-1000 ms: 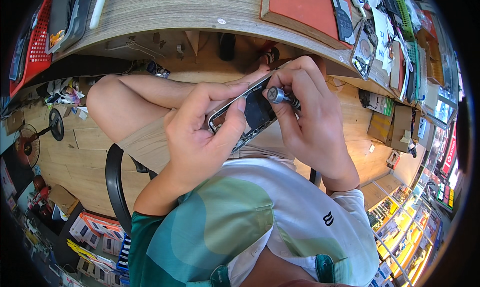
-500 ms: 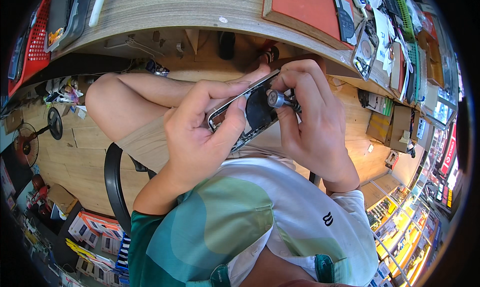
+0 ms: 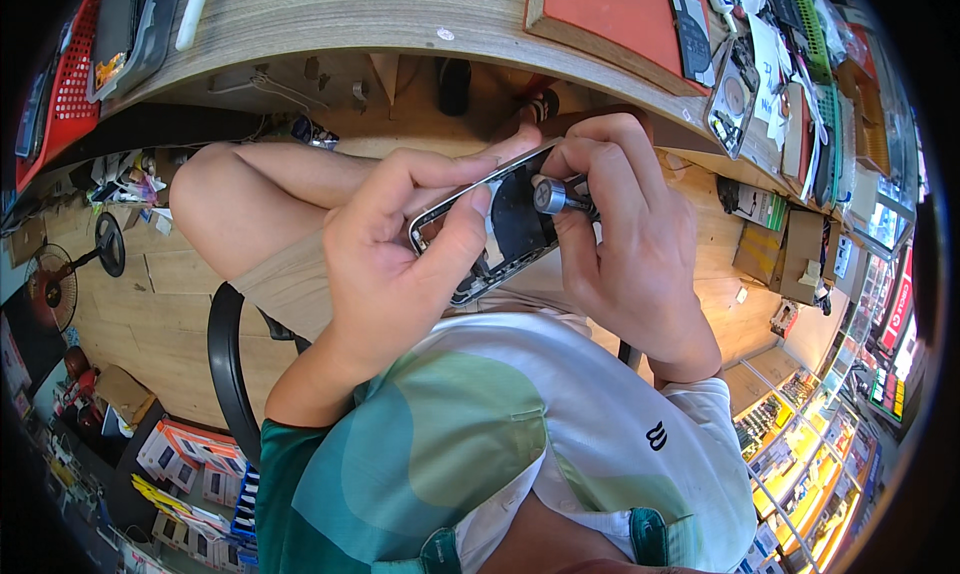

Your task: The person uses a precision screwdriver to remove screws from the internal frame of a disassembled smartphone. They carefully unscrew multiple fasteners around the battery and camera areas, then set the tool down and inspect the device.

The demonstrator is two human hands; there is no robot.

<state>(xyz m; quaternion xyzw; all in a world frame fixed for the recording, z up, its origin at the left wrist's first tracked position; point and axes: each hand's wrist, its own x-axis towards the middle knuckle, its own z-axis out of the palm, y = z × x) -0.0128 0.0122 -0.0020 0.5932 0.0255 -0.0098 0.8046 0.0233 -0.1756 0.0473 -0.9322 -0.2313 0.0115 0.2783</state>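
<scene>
Over my lap, my left hand [image 3: 390,234] grips an opened phone housing [image 3: 514,217], thumb on the inside and fingers along its far rim. The housing is tilted, its dark inside and metal frame showing. My right hand [image 3: 635,239] is closed around a small screwdriver [image 3: 549,196] with a round silver end cap and a dark shaft part. Its fingers also sit at the housing's right end. The tool's tip is hidden behind the hand and the housing.
Ahead lies a wooden desk [image 3: 370,19] with a red mat [image 3: 610,24], a black flat part [image 3: 690,36] and another opened phone shell [image 3: 735,99]. A red basket [image 3: 70,94] stands far left. A chair armrest [image 3: 228,374] and a fan [image 3: 52,289] are left of me.
The phone housing has tilted slightly, showing more of its inside, and my left hand has shifted a little left with it. The right hand keeps its grip.
</scene>
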